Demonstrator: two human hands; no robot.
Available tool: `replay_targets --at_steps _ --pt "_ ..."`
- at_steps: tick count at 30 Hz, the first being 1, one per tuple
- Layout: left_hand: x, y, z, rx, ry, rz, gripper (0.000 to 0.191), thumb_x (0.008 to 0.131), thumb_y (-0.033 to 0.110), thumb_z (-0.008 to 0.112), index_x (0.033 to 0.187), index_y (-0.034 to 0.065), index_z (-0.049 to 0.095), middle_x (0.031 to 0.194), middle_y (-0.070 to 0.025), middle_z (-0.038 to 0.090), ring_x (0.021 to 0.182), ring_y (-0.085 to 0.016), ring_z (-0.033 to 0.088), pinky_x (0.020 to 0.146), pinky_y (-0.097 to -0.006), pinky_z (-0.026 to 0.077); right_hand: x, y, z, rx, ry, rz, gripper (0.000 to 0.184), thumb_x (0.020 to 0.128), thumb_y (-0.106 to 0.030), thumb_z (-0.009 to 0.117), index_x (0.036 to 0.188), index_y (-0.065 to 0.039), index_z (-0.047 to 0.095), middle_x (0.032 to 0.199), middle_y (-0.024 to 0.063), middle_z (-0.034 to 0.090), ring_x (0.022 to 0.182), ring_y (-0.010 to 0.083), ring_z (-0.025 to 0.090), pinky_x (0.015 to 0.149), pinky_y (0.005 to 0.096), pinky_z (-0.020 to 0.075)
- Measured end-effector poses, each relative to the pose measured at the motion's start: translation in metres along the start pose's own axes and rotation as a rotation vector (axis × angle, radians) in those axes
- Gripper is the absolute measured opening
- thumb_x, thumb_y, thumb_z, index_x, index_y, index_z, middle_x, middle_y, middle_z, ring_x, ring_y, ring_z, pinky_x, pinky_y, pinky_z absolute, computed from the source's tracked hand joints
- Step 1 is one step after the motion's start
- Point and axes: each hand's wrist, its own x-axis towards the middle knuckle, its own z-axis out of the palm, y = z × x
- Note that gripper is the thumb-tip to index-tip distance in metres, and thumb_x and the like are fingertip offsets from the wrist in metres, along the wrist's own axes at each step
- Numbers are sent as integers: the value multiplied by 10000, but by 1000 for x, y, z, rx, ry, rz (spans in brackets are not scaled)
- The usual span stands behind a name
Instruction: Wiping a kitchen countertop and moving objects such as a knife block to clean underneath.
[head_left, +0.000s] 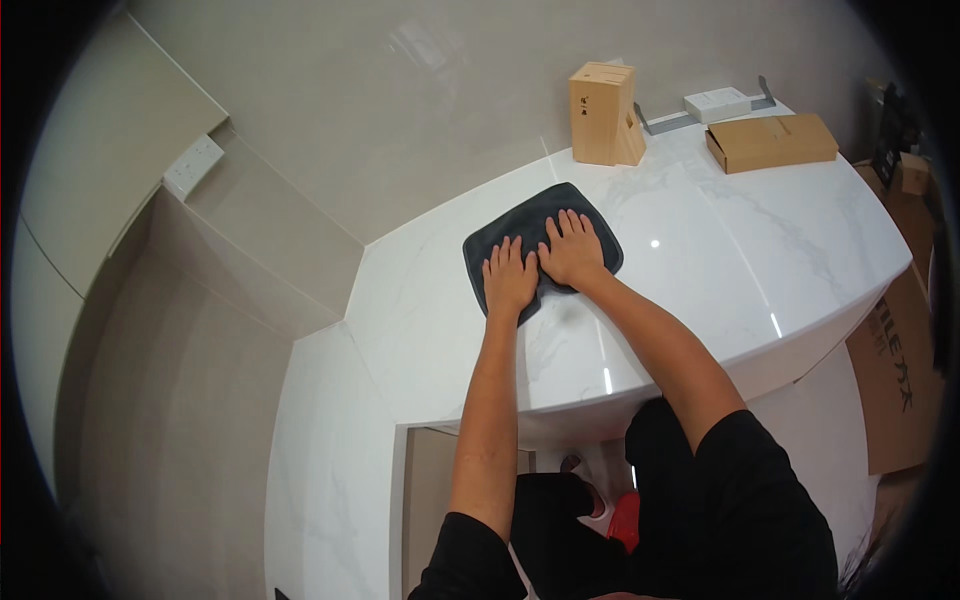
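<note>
A dark, rounded cushion-like pad (559, 201) with a notch in its near edge lies on the white marbled countertop (427, 330). My left hand (511, 277) rests flat on the pad's left part, fingers spread and pointing away from me. On its right part my right hand (571, 249) lies palm down, fingers also apart. Neither hand is closed around anything. The pad's near edge is partly hidden beneath the hands and wrists.
Behind the pad stands a wooden knife block (600, 112) against the wall. To its right are a white box (718, 103), a grey metal rail (671, 124) and a flat cardboard box (776, 142). Wall sockets (193, 166) are at left; a large carton (892, 375) stands beyond the counter's right edge.
</note>
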Motion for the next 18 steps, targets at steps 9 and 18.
replay_targets --at_steps 9,18 --pt "-108 37 -25 12 50 109 567 1014 403 405 1479 80 423 1558 -165 375 1461 -360 293 1197 -513 171 -107 11 -26 26 96 -136 640 985 -411 386 1470 6 412 1532 258 371 1459 365 296 1208 479 162" --pt "-100 41 -25 68 -37 81 550 1033 376 337 1506 97 371 1590 -144 318 1484 -341 245 1196 -528 159 -85 7 -29 65 58 -201 606 959 -394 439 1420 -1 476 1485 249 426 1424 368 342 1192 479 205"
